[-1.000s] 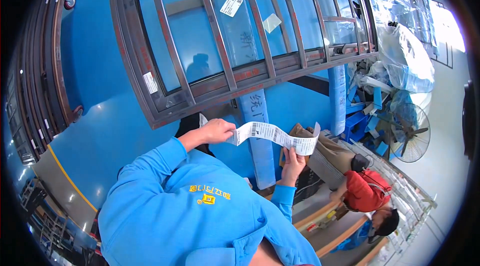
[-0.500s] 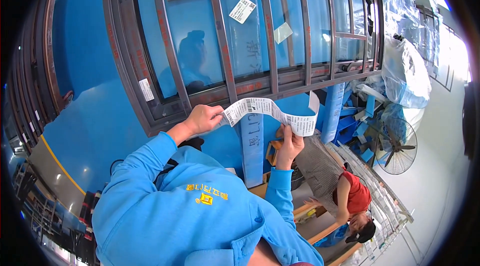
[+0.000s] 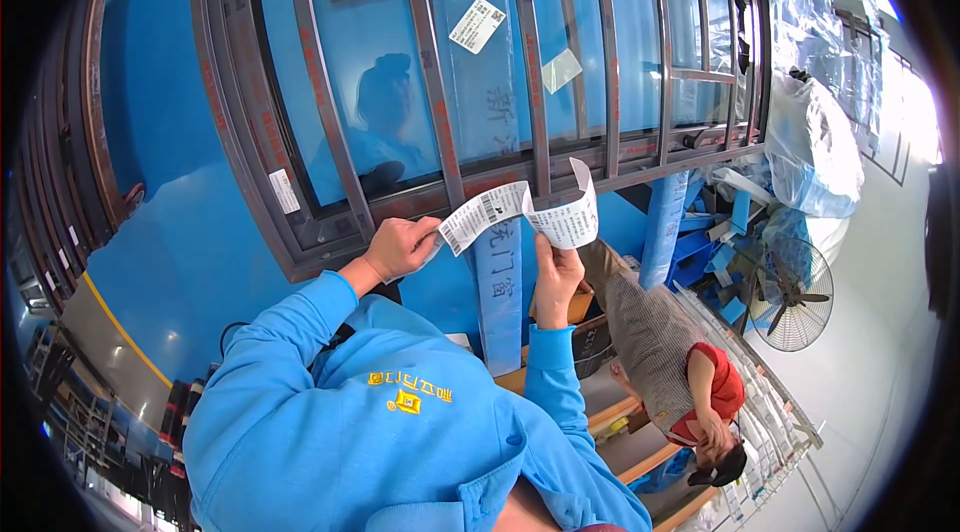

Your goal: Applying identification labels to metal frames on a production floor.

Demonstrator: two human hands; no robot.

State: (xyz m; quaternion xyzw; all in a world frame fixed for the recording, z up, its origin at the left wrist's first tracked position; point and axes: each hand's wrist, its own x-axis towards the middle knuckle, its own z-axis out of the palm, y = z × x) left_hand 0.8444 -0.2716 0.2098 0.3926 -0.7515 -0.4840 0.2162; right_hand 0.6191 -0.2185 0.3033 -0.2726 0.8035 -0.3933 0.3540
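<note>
Both of my hands hold one strip of white printed labels (image 3: 497, 207) that bows upward between them. My left hand (image 3: 398, 250) pinches the strip's left end. My right hand (image 3: 557, 282) grips it farther along, with the thumb on its face; the free end curls up past that hand. Just beyond the strip lies a dark-framed window panel (image 3: 400, 197) with glass and several crossbars. A white label (image 3: 478, 25) and a small pale square sticker (image 3: 562, 71) show on the panel, and another white label (image 3: 284, 192) is on its left frame.
Blue-wrapped supports (image 3: 499, 292) stand beneath the panel. At right, a person in a red top (image 3: 714, 382) bends beside wooden boards (image 3: 655, 462). Farther right are a wire-caged fan (image 3: 790, 294), plastic wrapping (image 3: 815, 147) and blue scraps (image 3: 700, 257). More dark frames (image 3: 60, 132) stand at far left.
My right hand has moved left, closer to my left hand, and the strip bows and curls more tightly. The person at right has shifted and raised an arm toward the head.
</note>
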